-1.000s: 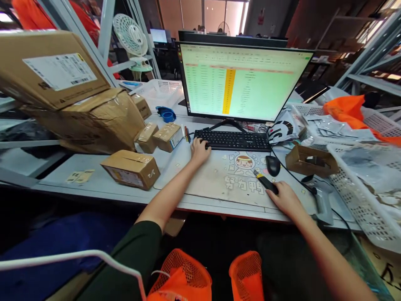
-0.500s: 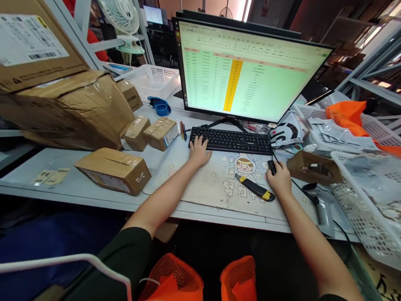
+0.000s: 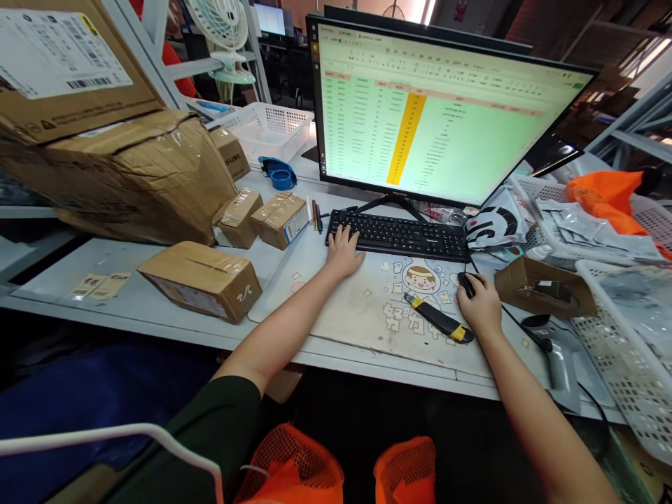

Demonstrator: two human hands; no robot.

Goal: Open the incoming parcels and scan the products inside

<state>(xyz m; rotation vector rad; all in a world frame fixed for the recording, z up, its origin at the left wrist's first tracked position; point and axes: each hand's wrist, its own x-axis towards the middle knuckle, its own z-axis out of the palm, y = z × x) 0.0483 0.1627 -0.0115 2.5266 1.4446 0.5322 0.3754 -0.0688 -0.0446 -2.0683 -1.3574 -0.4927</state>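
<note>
My left hand (image 3: 344, 253) rests with its fingers spread over the left end of a black keyboard (image 3: 404, 236). To the right, my right hand (image 3: 480, 301) is curled over a black computer mouse (image 3: 465, 285), which shows partly past the fingers. Between the hands, on a printed desk mat (image 3: 357, 315), lies a yellow and black utility knife (image 3: 438, 318). Behind the keyboard stands a large monitor (image 3: 446, 126) with a spreadsheet and one yellow column on its screen.
Cardboard boxes (image 3: 199, 276) stand at the left, beside pens (image 3: 317, 215) and a blue tape roll (image 3: 283, 178). An open carton (image 3: 546, 287), a grey barcode scanner (image 3: 563, 364) with its cable, and white baskets (image 3: 624, 378) crowd the right side. A fan (image 3: 220, 24) is farther back.
The whole view has shifted slightly, so the desk items appear a little farther right. Both hands stay in place on the keyboard and the mouse.
</note>
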